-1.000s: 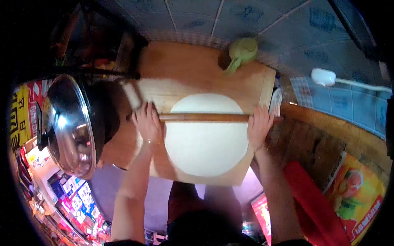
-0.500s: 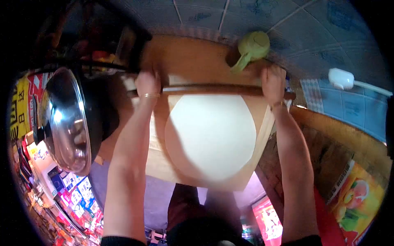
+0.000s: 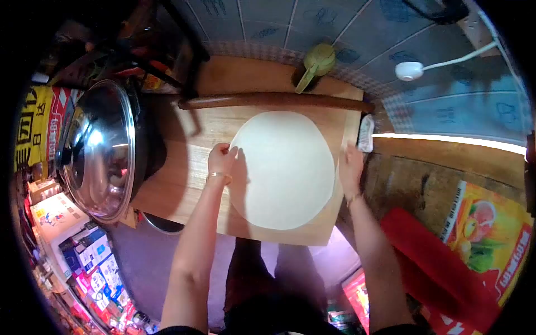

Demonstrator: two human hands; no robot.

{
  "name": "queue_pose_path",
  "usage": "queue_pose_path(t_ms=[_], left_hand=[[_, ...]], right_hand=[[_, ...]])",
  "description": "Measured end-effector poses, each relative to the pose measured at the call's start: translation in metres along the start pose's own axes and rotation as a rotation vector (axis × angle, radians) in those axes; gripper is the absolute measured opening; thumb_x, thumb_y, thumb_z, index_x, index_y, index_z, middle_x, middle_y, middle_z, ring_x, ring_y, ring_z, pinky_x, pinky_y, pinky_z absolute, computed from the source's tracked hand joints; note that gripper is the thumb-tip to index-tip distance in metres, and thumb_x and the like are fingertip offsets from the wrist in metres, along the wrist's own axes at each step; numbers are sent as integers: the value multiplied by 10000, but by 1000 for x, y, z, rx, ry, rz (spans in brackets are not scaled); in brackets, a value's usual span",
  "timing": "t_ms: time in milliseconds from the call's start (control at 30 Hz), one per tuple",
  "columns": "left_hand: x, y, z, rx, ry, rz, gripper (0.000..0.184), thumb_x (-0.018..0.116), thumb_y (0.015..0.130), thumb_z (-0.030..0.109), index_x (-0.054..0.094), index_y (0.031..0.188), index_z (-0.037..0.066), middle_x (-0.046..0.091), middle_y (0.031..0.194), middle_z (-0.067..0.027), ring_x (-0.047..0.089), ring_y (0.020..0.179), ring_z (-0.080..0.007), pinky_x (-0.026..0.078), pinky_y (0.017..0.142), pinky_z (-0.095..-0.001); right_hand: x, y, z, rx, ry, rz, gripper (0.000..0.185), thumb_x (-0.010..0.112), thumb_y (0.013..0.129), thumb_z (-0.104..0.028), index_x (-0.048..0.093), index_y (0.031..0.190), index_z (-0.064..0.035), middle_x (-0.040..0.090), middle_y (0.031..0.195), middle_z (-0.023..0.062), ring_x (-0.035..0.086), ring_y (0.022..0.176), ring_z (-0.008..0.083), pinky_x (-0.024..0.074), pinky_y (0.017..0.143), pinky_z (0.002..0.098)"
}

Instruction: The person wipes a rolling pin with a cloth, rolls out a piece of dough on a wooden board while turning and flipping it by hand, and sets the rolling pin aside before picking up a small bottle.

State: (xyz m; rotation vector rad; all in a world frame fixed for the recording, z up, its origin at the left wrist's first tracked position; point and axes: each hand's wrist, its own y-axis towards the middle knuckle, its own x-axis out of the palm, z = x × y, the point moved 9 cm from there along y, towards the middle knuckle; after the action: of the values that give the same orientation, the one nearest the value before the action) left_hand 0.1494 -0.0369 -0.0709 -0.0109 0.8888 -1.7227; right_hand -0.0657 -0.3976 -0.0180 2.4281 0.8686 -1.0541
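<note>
A wide round sheet of rolled dough lies flat on the wooden board. My left hand is at its left edge, thumb and fingers pinched together on the rim. On the opposite side, my right hand is closed with its fingertips at the dough's right edge; the exact contact is partly hidden. Beyond the dough, a long brown rolling pin rests across the far part of the board, and neither hand touches it.
A yellow-green pitcher stands behind the pin by the tiled wall. At left is a pot with a glass lid tilted upright. A white plug with a cord, a small white packet and a printed fruit box are at right.
Both hands have let go of the rolling pin and come back toward me, to the dough's left and right edges. The pin now lies at the back. The camera view has shifted.
</note>
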Motion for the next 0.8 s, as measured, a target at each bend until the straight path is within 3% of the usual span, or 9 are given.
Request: queue_pose_path(t_ms=[133, 233, 300, 367, 433, 567, 700, 733, 800], left_hand=[[4, -2, 25, 168, 438, 62, 163, 670, 791, 135, 633, 850, -12, 641, 759, -49, 592, 651, -122, 488, 591, -274], [9, -12, 14, 157, -80, -100, 181, 650, 789, 157, 647, 857, -11, 648, 797, -75, 611, 690, -154, 506, 647, -295], [2, -25, 1, 25, -144, -192, 177, 656, 790, 149, 653, 868, -11, 652, 800, -73, 617, 685, -157, 508, 628, -302], [5, -32, -11, -118, -217, -285, 175, 662, 791, 140, 659, 879, -11, 655, 804, -71, 623, 679, -160, 511, 609, -309], [22, -42, -15, -253, -318, -509, 230, 700, 762, 139, 661, 922, -21, 656, 790, -85, 626, 664, -163, 503, 563, -304], [28, -30, 8, -75, 181, -550, 366, 741, 717, 161, 644, 995, -57, 668, 821, -108, 642, 682, -185, 506, 558, -309], [-2, -65, 72, 1, -60, -548, 341, 719, 749, 195, 655, 966, -60, 676, 835, -120, 632, 653, -182, 487, 515, -325], [-14, -71, 68, -94, 33, -542, 325, 696, 805, 211, 655, 1014, -35, 680, 907, -124, 645, 792, -178, 511, 695, -318], [-34, -99, 79, -10, -42, -572, 332, 674, 828, 216, 640, 1050, -29, 673, 964, -129, 642, 847, -188, 513, 744, -322]], right_hand=[[12, -108, 50, 839, 664, -316, 189, 621, 850, -153, 555, 837, 23, 570, 709, -6, 499, 596, 92, 425, 560, 244], [18, -110, 46, 529, 265, -473, 172, 624, 857, -158, 564, 822, -1, 567, 682, -26, 472, 542, 77, 390, 512, 234], [15, -125, 44, 500, 392, -392, 181, 620, 870, -177, 588, 880, 2, 597, 766, -11, 543, 630, 100, 456, 570, 242], [26, -175, 30, 918, 1035, -352, 247, 623, 876, -173, 581, 1027, 18, 615, 966, 34, 599, 834, 147, 504, 731, 255], [39, -224, 5, 1130, 975, -351, 378, 629, 875, -167, 521, 1171, 43, 566, 1159, 81, 563, 1031, 193, 463, 893, 276], [54, -190, -78, 713, 1059, -462, 446, 631, 854, -68, 472, 1251, 56, 558, 1192, 93, 548, 1050, 231, 431, 944, 316], [-8, -93, -143, 369, 811, -744, 552, 649, 822, -13, 396, 1311, 30, 530, 1224, 99, 531, 1092, 193, 438, 942, 322], [-30, -85, -150, 384, 884, -758, 539, 656, 816, -18, 416, 1297, 30, 540, 1212, 110, 545, 1081, 201, 454, 928, 332], [-69, -76, -155, 412, 955, -798, 502, 651, 819, -18, 445, 1274, 34, 555, 1197, 122, 558, 1076, 218, 464, 926, 347]])
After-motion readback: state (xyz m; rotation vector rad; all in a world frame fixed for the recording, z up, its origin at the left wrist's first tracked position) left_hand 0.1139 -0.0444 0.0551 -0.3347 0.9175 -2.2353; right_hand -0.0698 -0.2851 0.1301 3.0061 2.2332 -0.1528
